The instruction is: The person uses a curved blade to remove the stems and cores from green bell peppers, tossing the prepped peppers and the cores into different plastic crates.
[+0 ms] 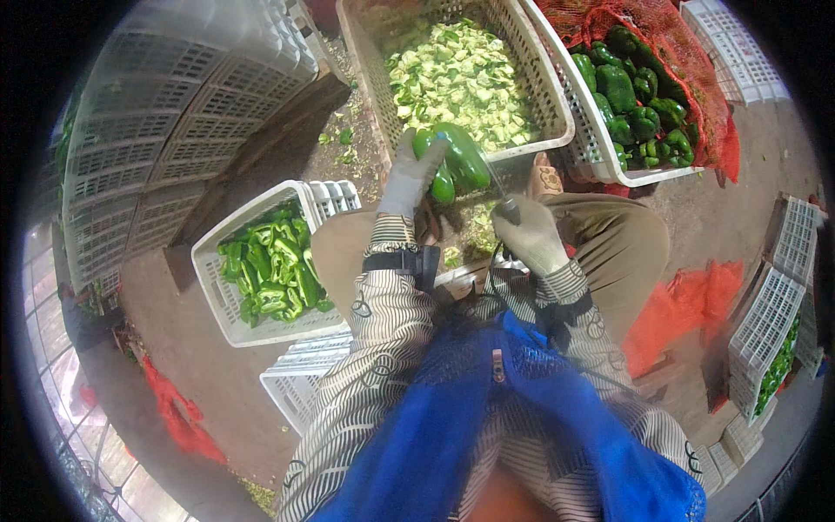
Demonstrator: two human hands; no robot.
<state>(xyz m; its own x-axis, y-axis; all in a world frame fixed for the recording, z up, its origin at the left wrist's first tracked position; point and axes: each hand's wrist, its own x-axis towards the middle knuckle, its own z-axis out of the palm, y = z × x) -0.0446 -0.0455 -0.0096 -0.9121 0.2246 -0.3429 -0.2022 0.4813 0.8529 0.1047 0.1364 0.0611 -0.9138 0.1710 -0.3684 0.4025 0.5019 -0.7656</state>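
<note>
My left hand (409, 178), in a grey glove, is closed round a glossy green bell pepper (467, 163). A smaller green lobe hangs below it; I cannot tell whether that is a separate piece. In my right hand (534, 238), also gloved, is a slim-bladed knife (498, 184), its dark handle in the fist and its thin blade pointing up toward the pepper. Whether the tip touches the pepper is unclear. Just beyond both hands stands a large white crate (557, 143) holding pale green pepper cores and trimmings.
At the right, a white crate (648, 177) holds whole green peppers in red mesh netting (726, 148). Cut peppers (274, 265) fill a smaller basket (228, 324) at the left. Stacked crates (165, 130) rise at far left. Red netting (696, 300) lies on the floor.
</note>
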